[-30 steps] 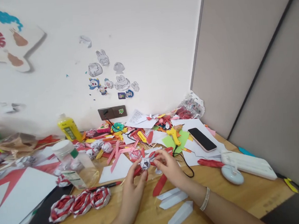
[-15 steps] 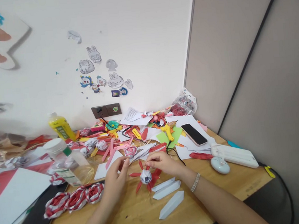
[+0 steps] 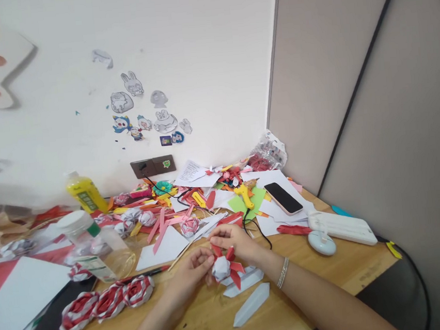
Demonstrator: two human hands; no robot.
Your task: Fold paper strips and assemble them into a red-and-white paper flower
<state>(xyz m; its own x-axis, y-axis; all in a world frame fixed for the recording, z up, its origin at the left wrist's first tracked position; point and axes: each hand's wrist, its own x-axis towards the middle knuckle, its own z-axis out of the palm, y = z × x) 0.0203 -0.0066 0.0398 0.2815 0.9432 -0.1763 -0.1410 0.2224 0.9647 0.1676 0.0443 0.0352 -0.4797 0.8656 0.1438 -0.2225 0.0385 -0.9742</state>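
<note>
Between my hands is a paper flower [image 3: 221, 269] with a white folded centre and pointed red petals around it. My left hand [image 3: 196, 269] grips it from the left, with thumb and fingers closed at its edge. Behind the flower, my right hand [image 3: 233, 240] pinches a red petal between thumb and fingertips. The flower is tilted, and its left petals are hidden by my left hand. White folded paper strips [image 3: 251, 304] lie on the wooden table just below and right of it.
Three red-and-white paper roses [image 3: 109, 301] lie at left, near a clear jar [image 3: 103, 243] with a white lid. Farther back are a yellow glue gun [image 3: 245, 196] with its cable, a phone [image 3: 283, 198], a yellow bottle [image 3: 86, 192] and many paper scraps. A white power strip [image 3: 343, 227] is at right.
My left hand has moved right and taken hold of the flower, which has turned and tilted. My right hand keeps close to the petals. The view has shifted slightly.
</note>
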